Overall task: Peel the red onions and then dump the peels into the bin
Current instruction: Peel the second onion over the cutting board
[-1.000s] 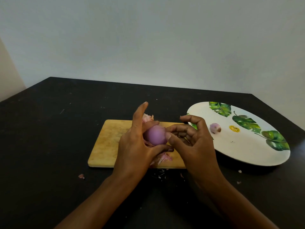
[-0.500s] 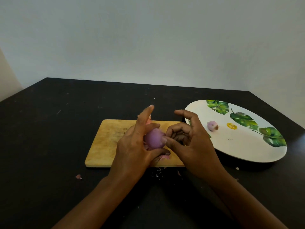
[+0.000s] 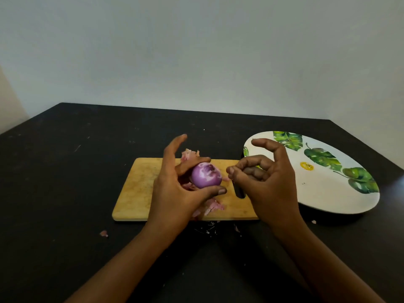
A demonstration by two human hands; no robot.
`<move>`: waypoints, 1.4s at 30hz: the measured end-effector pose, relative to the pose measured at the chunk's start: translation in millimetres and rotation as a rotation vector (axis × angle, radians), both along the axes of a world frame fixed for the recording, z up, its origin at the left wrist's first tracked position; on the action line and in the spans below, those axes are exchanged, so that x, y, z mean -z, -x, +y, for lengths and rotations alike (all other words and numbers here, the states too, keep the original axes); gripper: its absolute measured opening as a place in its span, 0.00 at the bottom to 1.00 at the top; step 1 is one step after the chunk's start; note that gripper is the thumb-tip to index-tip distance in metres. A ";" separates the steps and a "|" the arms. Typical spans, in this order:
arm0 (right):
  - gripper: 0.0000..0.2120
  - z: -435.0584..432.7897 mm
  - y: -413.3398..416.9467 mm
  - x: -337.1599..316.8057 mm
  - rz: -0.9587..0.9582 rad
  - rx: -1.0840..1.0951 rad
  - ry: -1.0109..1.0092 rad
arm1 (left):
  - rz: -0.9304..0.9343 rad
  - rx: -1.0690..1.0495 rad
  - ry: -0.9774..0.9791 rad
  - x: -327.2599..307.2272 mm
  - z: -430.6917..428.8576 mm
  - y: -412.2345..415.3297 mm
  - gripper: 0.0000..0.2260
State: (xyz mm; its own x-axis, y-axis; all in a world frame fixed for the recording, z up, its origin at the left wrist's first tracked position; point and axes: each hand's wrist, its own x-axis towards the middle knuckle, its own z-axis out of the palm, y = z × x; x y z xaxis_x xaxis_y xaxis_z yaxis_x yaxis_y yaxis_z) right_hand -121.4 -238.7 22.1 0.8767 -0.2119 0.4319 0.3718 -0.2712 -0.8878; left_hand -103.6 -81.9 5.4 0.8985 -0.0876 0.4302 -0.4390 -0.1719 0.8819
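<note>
L hand (image 3: 172, 193) & R hand (image 3: 273, 191); bare forearms (image 3: 131, 254); short-trimmed nails on fingers (image 3: 220, 191)

Table (image 3: 65, 182) open left; peels (image 3: 213, 206) litter board (image 3: 140, 189); plate (image 3: 328, 193) blocks right.

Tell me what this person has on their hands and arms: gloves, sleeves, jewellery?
Nothing that shows. The left hand and right hand are bare, without gloves or rings. The left forearm and right forearm are uncovered down to the picture's edge: no sleeve, watch or bracelet in view.
</note>
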 end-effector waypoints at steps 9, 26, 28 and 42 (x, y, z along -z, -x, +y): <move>0.32 1.6 -0.6 5.3 -0.007 0.124 0.063 | 0.149 0.140 0.162 -3.1 3.7 -2.7 0.40; 0.22 18.7 8.8 6.3 -0.043 -0.094 0.170 | -0.003 -0.040 -0.027 2.5 2.2 -2.6 0.40; 0.22 19.5 8.3 7.6 -0.060 -0.064 0.189 | -0.028 -0.054 -0.071 3.1 1.8 -1.8 0.40; 0.28 21.9 11.6 12.4 -0.023 -0.049 0.312 | -0.271 -0.118 -0.425 5.8 0.7 2.6 0.46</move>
State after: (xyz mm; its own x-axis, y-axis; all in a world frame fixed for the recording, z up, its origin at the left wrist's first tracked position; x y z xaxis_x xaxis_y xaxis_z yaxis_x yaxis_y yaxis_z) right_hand -133.1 -216.8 9.7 0.8720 -0.0237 0.4889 0.4100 -0.5102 -0.7560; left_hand -106.3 -81.2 -0.4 0.7742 -0.2103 0.5970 -0.5979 -0.5526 0.5806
